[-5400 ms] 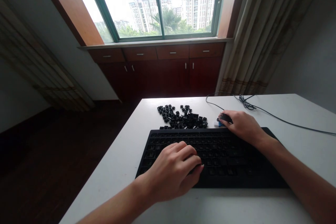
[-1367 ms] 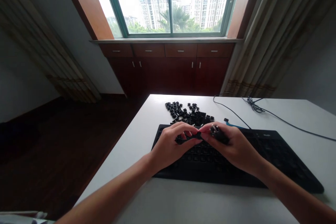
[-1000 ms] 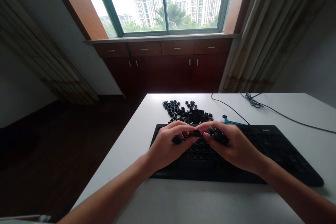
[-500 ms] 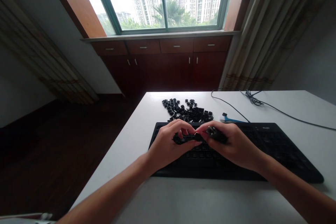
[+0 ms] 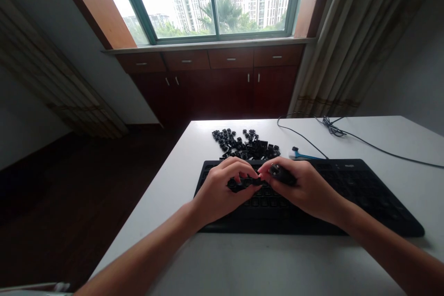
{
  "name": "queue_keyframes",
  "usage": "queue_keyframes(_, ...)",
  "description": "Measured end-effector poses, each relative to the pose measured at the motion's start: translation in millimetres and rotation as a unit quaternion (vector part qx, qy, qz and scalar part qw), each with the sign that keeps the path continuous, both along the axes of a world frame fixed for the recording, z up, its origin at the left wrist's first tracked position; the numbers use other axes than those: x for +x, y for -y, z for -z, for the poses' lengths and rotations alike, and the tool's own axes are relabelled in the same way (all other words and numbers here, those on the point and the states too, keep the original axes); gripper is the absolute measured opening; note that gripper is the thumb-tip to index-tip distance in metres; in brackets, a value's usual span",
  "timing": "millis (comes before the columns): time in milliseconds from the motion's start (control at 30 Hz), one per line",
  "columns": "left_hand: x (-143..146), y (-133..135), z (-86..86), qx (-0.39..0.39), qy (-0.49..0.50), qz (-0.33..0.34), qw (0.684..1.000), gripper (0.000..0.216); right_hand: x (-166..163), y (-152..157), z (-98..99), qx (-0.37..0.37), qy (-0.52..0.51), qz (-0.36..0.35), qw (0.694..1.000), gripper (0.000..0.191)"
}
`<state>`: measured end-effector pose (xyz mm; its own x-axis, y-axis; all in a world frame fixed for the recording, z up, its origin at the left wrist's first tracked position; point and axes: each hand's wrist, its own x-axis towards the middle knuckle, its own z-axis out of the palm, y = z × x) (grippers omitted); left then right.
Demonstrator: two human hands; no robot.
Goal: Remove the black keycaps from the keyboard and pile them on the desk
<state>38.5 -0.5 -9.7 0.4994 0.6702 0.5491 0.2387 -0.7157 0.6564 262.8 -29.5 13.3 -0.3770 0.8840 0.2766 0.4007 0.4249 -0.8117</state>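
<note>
A black keyboard [image 5: 367,199] lies on the white table under both hands, with bare key positions showing in its left half. My left hand [image 5: 220,187] is closed, pinching a small black keycap [image 5: 256,181] between thumb and fingers above the keys. Closed as well, my right hand [image 5: 308,189] is wrapped around a short black-handled tool [image 5: 282,174]; its kind cannot be made out. The right fingertips meet the left ones at the keycap. Behind the keyboard sits a pile of loose black keycaps [image 5: 258,148].
A blue-handled brush [image 5: 305,156] lies behind the keyboard, with a black keycap [image 5: 295,149] beside its head. A black cable [image 5: 381,148] with a tied bundle runs across the back right of the white table [image 5: 166,180]. Wooden cabinets [image 5: 215,88] stand below the window.
The view has shifted slightly. The keycap between my fingertips has turned a little and sits lower and flatter, while both hands stay together over the keyboard.
</note>
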Motion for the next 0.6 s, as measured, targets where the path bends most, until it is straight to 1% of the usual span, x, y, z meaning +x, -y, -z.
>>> queue_keyframes(233,0.2,-0.3,1.7,-0.020,-0.009,-0.018,1.000,0.016,1.9,-0.5,-1.4,0.014,0.014,0.001,1.000,0.023)
queue_keyframes(367,0.6,-0.3,0.6,-0.021,-0.022,-0.036,0.999,0.020,2.5,-0.6,-4.3,0.008,0.017,0.003,1.000,0.021)
queue_keyframes(600,-0.2,0.2,-1.6,-0.005,-0.026,-0.020,0.999,0.018,4.6,-0.4,-6.9,-0.023,0.053,-0.023,0.998,0.020)
